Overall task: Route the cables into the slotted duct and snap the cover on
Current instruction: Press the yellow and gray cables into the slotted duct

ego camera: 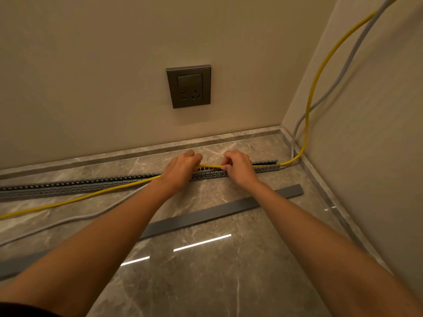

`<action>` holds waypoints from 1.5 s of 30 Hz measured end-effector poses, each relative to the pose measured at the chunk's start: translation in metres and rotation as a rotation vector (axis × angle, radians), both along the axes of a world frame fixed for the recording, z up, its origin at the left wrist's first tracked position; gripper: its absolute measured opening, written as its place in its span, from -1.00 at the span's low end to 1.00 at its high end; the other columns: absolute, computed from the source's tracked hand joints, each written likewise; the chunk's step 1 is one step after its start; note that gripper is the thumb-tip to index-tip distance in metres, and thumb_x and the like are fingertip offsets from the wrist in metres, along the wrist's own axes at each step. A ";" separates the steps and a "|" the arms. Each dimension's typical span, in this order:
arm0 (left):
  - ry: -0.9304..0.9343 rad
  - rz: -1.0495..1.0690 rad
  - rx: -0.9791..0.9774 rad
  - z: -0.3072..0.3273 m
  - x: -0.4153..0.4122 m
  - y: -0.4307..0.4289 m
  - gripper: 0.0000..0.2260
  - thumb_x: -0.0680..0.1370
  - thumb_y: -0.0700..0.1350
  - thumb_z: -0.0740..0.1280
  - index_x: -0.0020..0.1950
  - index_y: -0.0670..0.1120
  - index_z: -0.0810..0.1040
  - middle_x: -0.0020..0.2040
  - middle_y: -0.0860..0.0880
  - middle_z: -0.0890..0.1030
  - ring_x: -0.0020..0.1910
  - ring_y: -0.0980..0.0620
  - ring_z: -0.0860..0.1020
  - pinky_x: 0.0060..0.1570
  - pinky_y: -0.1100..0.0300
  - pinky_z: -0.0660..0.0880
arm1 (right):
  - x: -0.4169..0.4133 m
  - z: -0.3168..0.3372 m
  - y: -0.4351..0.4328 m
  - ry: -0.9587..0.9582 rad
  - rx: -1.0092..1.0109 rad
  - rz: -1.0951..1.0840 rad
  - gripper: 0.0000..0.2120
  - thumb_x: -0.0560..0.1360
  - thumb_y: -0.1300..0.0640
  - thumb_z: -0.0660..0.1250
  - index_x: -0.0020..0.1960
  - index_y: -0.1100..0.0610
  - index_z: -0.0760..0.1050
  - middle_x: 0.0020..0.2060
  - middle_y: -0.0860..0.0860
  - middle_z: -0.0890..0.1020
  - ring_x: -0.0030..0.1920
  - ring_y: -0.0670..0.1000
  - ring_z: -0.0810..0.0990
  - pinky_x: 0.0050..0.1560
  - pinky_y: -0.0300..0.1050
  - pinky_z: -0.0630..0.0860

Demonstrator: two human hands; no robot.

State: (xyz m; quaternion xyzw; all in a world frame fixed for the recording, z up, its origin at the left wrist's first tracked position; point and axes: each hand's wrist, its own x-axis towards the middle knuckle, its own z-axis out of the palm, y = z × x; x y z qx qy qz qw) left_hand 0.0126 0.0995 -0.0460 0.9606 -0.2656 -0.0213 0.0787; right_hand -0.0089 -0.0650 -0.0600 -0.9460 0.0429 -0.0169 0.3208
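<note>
A grey slotted duct (91,183) lies on the marble floor, parallel to the back wall. The yellow cable (75,200) comes down the right wall, enters the duct's right end and runs left across the floor. My left hand (180,170) and my right hand (239,168) both pinch the yellow cable just above the middle of the duct, a short stretch taut between them. A grey cable (57,223) follows the same path down the wall and lies loose on the floor in front of the duct. The flat grey cover (206,217) lies on the floor nearer to me.
A dark wall socket with a switch (188,86) sits on the back wall above the duct. A marble skirting (229,139) runs along both walls, which meet in a corner at the right. Bright light streaks reflect on the glossy floor (229,282).
</note>
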 end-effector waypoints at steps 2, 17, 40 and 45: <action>-0.109 -0.081 0.021 0.000 -0.002 0.001 -0.98 0.51 -0.31 0.31 -0.09 -0.24 0.52 -0.09 -0.22 0.54 -0.15 -0.19 0.51 -0.29 0.11 0.24 | -0.001 0.000 0.001 -0.004 -0.034 0.009 -0.90 0.46 0.35 0.31 -0.21 0.26 0.54 -0.04 0.19 0.59 -0.06 0.09 0.50 -0.11 -0.17 0.34; -0.126 -0.121 0.268 0.004 -0.014 -0.022 -0.77 0.61 -0.23 0.14 0.20 -0.24 0.50 0.16 -0.18 0.49 0.12 -0.15 0.48 0.02 0.05 0.44 | -0.022 0.003 -0.009 0.000 -0.303 0.228 -0.71 0.55 0.20 0.23 0.23 0.20 0.54 0.10 0.14 0.42 0.15 0.09 0.39 0.17 -0.05 0.40; 0.110 0.032 0.045 0.010 -0.018 -0.004 -0.76 0.54 -0.32 0.21 0.16 -0.22 0.56 0.12 -0.24 0.60 0.12 -0.22 0.54 0.10 -0.03 0.48 | -0.028 0.030 -0.001 0.241 -0.352 0.181 -0.73 0.49 0.28 0.23 0.17 0.22 0.53 0.08 0.19 0.60 0.09 0.19 0.57 0.07 0.01 0.49; 0.066 0.188 0.017 0.011 -0.019 0.029 -0.72 0.56 -0.22 0.27 0.26 -0.21 0.48 0.26 -0.20 0.50 0.23 -0.19 0.47 0.18 0.00 0.42 | -0.027 0.027 0.022 -0.007 -0.506 0.141 -0.74 0.48 0.29 0.20 0.13 0.26 0.53 0.08 0.19 0.60 0.12 0.21 0.54 0.22 0.01 0.37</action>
